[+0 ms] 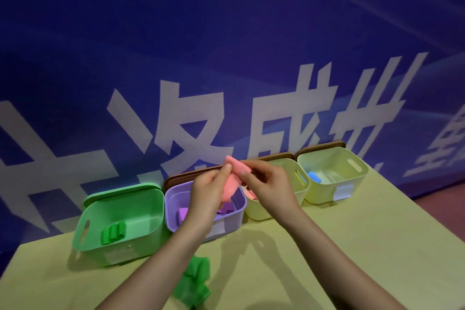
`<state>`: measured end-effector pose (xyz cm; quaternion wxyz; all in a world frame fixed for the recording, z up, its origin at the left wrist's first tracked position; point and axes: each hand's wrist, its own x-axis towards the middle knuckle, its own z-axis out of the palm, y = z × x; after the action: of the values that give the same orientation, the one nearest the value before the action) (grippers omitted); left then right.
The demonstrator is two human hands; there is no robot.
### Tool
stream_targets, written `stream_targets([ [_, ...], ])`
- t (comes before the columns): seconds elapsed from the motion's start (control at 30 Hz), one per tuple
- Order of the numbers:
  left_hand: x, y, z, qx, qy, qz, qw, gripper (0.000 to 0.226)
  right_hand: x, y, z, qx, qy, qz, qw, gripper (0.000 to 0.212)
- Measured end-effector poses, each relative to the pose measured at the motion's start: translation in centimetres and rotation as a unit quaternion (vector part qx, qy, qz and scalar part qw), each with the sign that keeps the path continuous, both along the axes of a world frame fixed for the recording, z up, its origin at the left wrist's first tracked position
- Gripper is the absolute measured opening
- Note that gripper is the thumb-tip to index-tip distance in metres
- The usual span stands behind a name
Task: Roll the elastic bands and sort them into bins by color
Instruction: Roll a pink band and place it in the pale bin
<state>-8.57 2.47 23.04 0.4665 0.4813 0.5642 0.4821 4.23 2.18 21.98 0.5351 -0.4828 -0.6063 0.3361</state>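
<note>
- Far left I see the green bin [120, 219] with rolled green bands [113, 232] inside
- Loose green bands [195, 278] lie on the table [327, 259]
- My left hand [208, 196] pinches the pink band [232, 181] above the purple bin [201, 211]
- My right hand [270, 187] pinches its upper end (partly rolled)
- Two yellow bins [334, 176] sit rightward, the far one holding a blue roll [314, 176]

Four bins stand in a row along the table's [352, 246] far edge, against the wall [226, 33]: the leftmost bin [120, 211] holds rolled bands [113, 233], the second bin [203, 211] and third bin [276, 199] follow, and the rightmost bin [332, 176] sits near the far right corner (one roll [314, 175] inside). Both hands, the left hand [208, 194] and right hand [269, 184], hold a band [232, 178] above the second and third bins. A loose band [195, 282] lies near the front edge, before the second bin.
</note>
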Motion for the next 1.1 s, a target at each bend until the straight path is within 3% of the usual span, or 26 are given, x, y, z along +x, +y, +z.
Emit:
stream_targets([
  [0.07, 1.1, 0.1, -0.1, -0.040, -0.017, -0.006, 0.999, 0.030, 1.1, 0.1, -0.4, 0.048, -0.066, -0.035, 0.996, 0.024],
  [0.17, 3.1, 0.3, -0.4, -0.029, -0.032, -0.005, 0.999, 0.028, 2.6, 0.6, -1.0, 0.100, -0.131, -0.057, 0.985, 0.033],
  [0.33, 5.8, 1.0, -0.3, -0.021, -0.038, 0.041, 0.998, 0.028, 4.6, 1.8, -0.9, 0.174, -0.227, -0.051, 0.957, 0.027],
  [0.6, 10.6, 0.8, 0.1, -0.020, -0.093, 0.041, 0.995, 0.030, 9.4, 2.5, -1.3, 0.217, -0.281, -0.035, 0.934, 0.034],
  [0.93, 17.1, 3.3, 0.4, 0.001, -0.117, 0.030, 0.993, 0.040, 16.0, 4.0, 0.6, 0.216, -0.271, -0.059, 0.936, 0.026],
  [1.1, 19.3, 5.0, 1.1, 0.021, -0.180, -0.004, 0.984, 0.034, 18.3, 5.3, 2.1, 0.230, -0.298, -0.042, 0.926, 0.028],
])
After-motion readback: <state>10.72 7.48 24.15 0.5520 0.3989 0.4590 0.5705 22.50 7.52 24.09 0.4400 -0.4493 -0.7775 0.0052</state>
